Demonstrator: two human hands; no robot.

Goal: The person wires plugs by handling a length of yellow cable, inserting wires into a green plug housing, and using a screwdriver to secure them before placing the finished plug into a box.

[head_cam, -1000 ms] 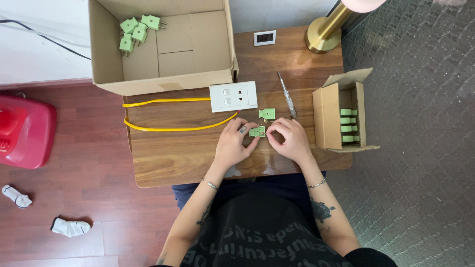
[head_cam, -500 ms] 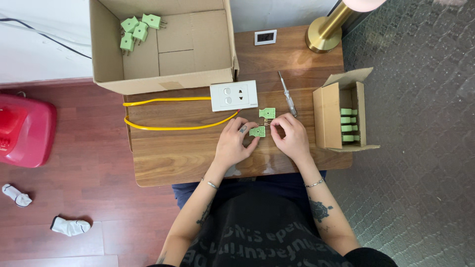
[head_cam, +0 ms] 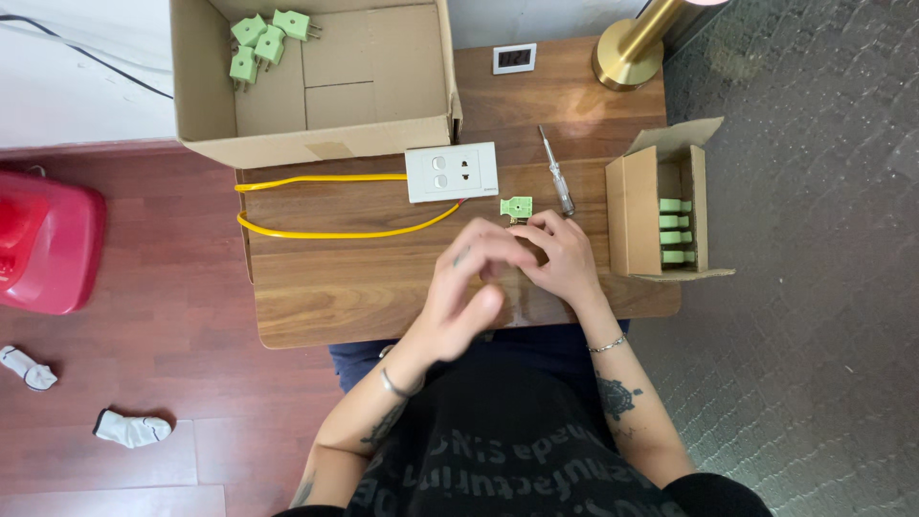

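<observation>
Both hands meet over the near edge of the wooden table: the left hand is blurred, its fingers loosely curled, and the right hand is cupped just beside it, fingers bent inward as if around something small, though whether either truly pinches a part cannot be told. Just beyond the right hand's fingertips lies a green plug piece, small, light, rigid plastic by its look, best taken by its flat sides between thumb and forefinger, clear of the metal prongs. A screwdriver lies a little farther out, and a white socket plate with a yellow cable sits beyond the left hand. To the right stands a small carton of green plugs; farther off, a large cardboard box holds more. The smooth tabletop stands on a red-brown plank floor beside grey carpet.
</observation>
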